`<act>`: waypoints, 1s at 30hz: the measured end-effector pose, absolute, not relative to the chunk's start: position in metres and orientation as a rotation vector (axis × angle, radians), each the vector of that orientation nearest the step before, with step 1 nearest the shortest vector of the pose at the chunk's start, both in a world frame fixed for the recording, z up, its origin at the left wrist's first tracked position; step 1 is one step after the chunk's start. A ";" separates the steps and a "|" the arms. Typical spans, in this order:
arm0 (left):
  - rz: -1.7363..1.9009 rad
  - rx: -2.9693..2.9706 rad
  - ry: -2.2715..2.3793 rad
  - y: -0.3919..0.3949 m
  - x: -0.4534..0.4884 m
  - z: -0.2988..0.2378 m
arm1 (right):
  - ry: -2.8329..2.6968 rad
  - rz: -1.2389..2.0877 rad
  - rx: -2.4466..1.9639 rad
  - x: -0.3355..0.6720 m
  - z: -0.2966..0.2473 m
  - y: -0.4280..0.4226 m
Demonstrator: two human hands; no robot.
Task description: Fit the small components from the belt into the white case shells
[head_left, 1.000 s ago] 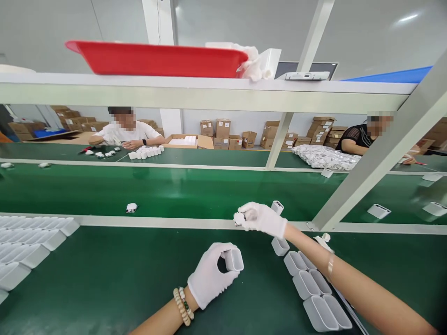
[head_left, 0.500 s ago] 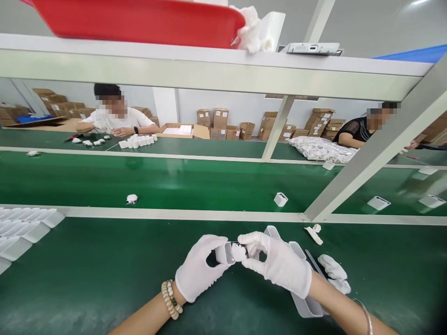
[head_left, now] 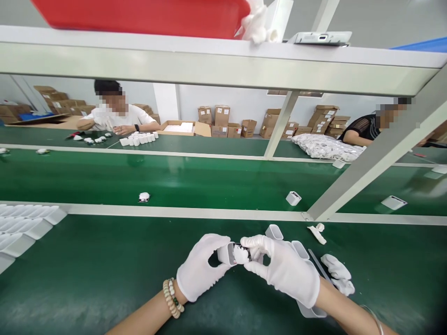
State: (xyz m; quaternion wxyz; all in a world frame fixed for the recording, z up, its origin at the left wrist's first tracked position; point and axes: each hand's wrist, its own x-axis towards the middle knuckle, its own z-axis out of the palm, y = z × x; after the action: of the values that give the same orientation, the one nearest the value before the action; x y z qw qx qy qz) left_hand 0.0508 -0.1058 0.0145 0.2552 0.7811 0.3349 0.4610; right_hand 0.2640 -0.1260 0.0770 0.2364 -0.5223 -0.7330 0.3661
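Both my hands wear white gloves and meet over the green table near its front edge. My left hand (head_left: 202, 272) is closed around a small white plastic shell (head_left: 226, 254) with its open end facing right. My right hand (head_left: 282, 270) pinches a small white part with a dark inner piece (head_left: 240, 253) right at the mouth of that shell. Behind my right hand lies a row of several more empty white shells (head_left: 279, 235), partly hidden by the hand and forearm.
Stacked white shells (head_left: 28, 223) lie at the left edge. A conveyor belt (head_left: 209, 181) beyond a metal rail carries a small white part (head_left: 144, 197) and loose shells (head_left: 293, 198). A spare glove (head_left: 337, 272) lies at right. Two people work across the belt; a slanted frame post (head_left: 366, 163) stands right.
My right hand came back from the conveyor rail with the small part and joined my left hand at the shell. Items on the belt drifted right.
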 end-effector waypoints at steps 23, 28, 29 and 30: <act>1.259 2.193 0.900 -0.112 0.051 0.022 | -1.962 1.028 -1.590 0.249 0.081 -0.137; 1.205 2.225 0.900 -0.112 0.051 0.024 | -1.933 1.141 -1.594 0.253 0.076 -0.133; 1.219 2.219 0.901 -0.112 0.051 0.023 | -1.919 1.164 -1.592 0.252 0.077 -0.133; 1.239 2.210 0.906 -0.113 0.051 0.022 | -1.901 1.191 -1.584 0.251 0.077 -0.132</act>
State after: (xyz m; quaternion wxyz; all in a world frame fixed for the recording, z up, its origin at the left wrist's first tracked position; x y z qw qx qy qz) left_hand 0.0508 -0.1126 0.0217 0.2237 0.8005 0.3282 0.4488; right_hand 0.2510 -0.1323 0.0765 0.1965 -0.5656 -0.6787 0.4254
